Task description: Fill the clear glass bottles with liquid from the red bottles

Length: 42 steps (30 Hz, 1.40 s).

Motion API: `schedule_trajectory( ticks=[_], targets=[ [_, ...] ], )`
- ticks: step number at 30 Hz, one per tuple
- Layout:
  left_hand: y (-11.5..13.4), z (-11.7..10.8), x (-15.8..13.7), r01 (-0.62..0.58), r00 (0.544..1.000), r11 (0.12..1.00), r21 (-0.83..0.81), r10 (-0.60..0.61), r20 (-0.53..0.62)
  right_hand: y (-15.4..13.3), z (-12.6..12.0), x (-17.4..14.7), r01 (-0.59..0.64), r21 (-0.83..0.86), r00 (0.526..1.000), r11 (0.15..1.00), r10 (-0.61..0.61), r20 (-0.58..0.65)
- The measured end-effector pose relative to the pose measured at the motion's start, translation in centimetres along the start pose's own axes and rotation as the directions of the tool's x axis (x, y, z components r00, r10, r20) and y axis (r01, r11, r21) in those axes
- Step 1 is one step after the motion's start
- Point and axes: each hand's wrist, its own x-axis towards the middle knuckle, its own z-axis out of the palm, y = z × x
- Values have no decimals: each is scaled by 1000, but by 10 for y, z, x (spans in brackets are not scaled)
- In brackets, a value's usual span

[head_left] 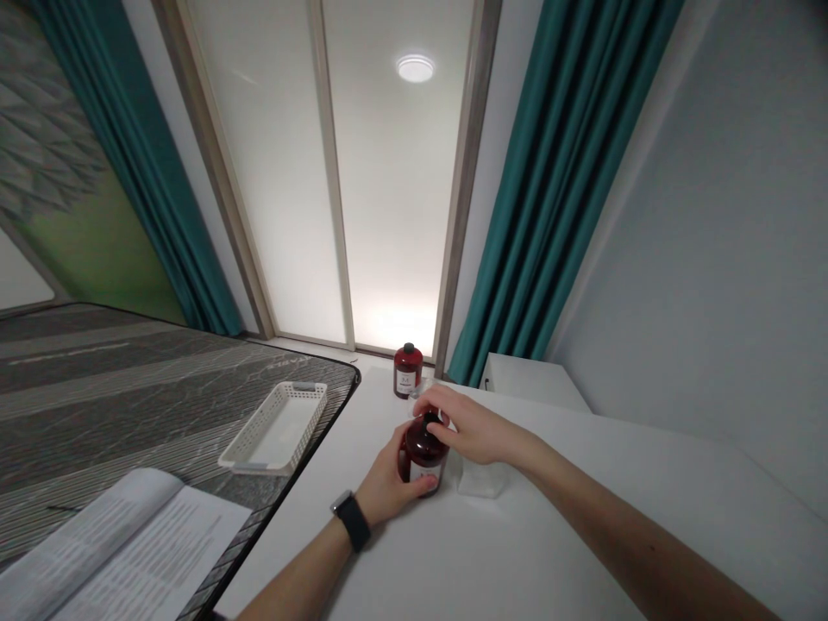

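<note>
A dark red bottle (423,450) with a white label and a black cap stands on the white table (446,561). My left hand (388,483), with a black watch on its wrist, is wrapped round the bottle's body. At the top, the fingers of my right hand (456,423) are closed round the black cap (429,419). A second red bottle (407,371) with a black cap stands behind. Something clear (422,390) beside it is partly hidden by my right hand. Below my right wrist sits a clear, whitish block-like item (479,481); its kind is unclear.
On the grey mattress (161,379) to the left lie a white perforated basket (275,435) and an open book (129,543). A white cabinet (530,379) stands beyond the table, by the teal curtain (549,190) and frosted sliding doors (394,216).
</note>
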Motion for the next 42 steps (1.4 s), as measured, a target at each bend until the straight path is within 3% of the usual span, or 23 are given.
schedule_trajectory(
  ticks=[4, 7, 10, 13, 17, 22, 24, 26, 29, 35, 42],
  targets=[
    [1, 0, 0, 9, 1000, 1000, 13, -9, 3, 3, 1, 0, 55, 71, 997, 996, -50, -64],
    [2, 0, 0, 14, 1000, 1000, 23, -14, -4, 7, -2, 1, 8, 286, 992, 958, 28, -121],
    [1, 0, 0, 13, 1000, 999, 36, -13, -10, 14, -3, -6, -17, 664, 962, 748, 194, -194],
    [0, 0, 0, 15, 1000, 998, 68, -14, -14, 24, 0, -25, 74, 858, 902, 508, 332, -274],
    [1, -1, 0, 38, 999, 994, 102, -37, -9, 37, 6, -62, 129, 899, 824, 418, 459, -332],
    [4, 0, 1, 64, 998, 990, 123, -62, -22, 58, 12, -114, 86, 879, 737, 468, 564, -373],
    [4, 1, 1, 78, 997, 988, 134, -75, -25, 72, 17, -137, -2, 816, 699, 579, 584, -412],
    [4, 0, 1, 83, 996, 983, 164, -80, -29, 89, 22, -161, -199, 629, 658, 752, 578, -483],
    [3, 0, 2, 83, 996, 972, 219, -76, -39, 112, 29, -192, -345, 489, 625, 801, 584, -517],
    [4, 1, 3, 104, 994, 966, 236, -93, -55, 136, 40, -218, -431, 258, 638, 865, 494, -591],
    [8, 2, 4, 111, 993, 966, 234, -99, -62, 151, 51, -222, -459, 151, 621, 876, 437, -650]
  ],
)
